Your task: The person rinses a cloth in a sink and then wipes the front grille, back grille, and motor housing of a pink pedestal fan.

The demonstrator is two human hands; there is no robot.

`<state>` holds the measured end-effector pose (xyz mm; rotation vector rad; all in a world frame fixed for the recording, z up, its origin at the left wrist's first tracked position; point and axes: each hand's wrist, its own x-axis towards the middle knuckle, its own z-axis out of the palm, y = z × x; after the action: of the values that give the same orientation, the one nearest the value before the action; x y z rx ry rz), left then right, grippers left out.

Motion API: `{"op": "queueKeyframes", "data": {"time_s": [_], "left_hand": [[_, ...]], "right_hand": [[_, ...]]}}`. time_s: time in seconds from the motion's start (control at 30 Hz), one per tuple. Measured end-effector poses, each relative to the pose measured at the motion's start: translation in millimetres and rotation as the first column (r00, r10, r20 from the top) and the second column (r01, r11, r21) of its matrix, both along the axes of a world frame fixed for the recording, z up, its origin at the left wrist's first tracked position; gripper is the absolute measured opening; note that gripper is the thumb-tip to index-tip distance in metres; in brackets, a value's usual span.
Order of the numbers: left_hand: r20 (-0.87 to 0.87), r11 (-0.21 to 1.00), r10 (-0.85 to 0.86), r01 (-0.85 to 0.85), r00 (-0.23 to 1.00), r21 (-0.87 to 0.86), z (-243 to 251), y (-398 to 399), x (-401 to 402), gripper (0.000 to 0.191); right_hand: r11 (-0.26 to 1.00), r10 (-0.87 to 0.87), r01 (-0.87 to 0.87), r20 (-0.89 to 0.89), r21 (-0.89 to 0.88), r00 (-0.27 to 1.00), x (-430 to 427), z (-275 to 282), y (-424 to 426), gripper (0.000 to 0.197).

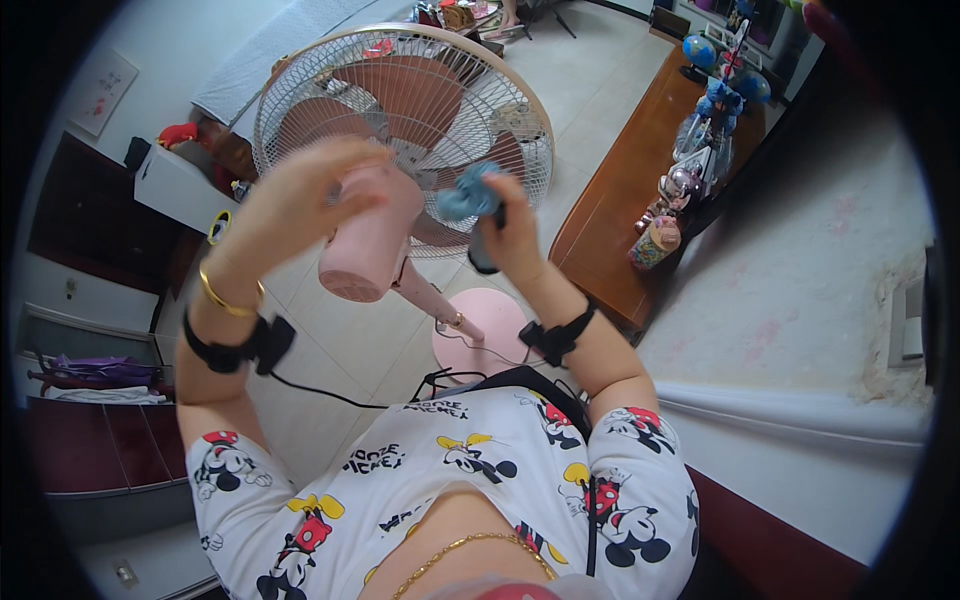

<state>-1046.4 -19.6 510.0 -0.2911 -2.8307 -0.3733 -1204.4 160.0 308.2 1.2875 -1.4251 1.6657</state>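
Observation:
A pink pedestal fan with a wire grille and brown blades stands in front of me. My left hand, blurred, is at the pink motor housing, fingers and thumb apart. Whether it touches the housing is unclear. My right hand grips a crumpled blue cloth beside the back of the grille. Below the cloth, a dark grey object is also in that hand, partly hidden by the fingers. The fan's pole runs down to a round pink base on the tiled floor.
To the right is a wooden cabinet with globes, toys and a jar of colourful bits. A white wall lies beyond it. Black cables hang near my waist. At the far end, a person's foot shows near a low table.

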Motion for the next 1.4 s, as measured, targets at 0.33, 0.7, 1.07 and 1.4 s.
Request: {"op": "queueKeyframes", "data": {"time_s": [0.33,0.7,1.07,1.4], "left_hand": [[-0.024,0.922,0.252,-0.247,0.968,-0.297,37.2,-59.0,-111.7,0.079],[-0.075,0.940,0.230,-0.241,0.970,-0.242,-3.0,-81.7,-126.0,0.065],[-0.188,0.932,0.139,-0.192,0.972,-0.306,6.9,-57.7,-126.5,0.050],[-0.311,0.880,0.220,-0.325,0.925,-0.346,-18.5,-104.3,-149.5,0.077]], "right_hand": [[0.925,-0.352,0.379,-0.411,-0.018,0.841,-61.7,94.8,-46.8,0.047],[0.828,-0.473,0.483,-0.107,0.284,0.874,-67.8,-98.3,15.6,0.032],[0.951,-0.290,0.310,0.349,-0.002,0.891,-38.7,-4.2,18.5,0.035],[0.904,-0.378,0.427,-0.406,0.035,0.832,-66.0,90.1,-63.5,0.034]]}}
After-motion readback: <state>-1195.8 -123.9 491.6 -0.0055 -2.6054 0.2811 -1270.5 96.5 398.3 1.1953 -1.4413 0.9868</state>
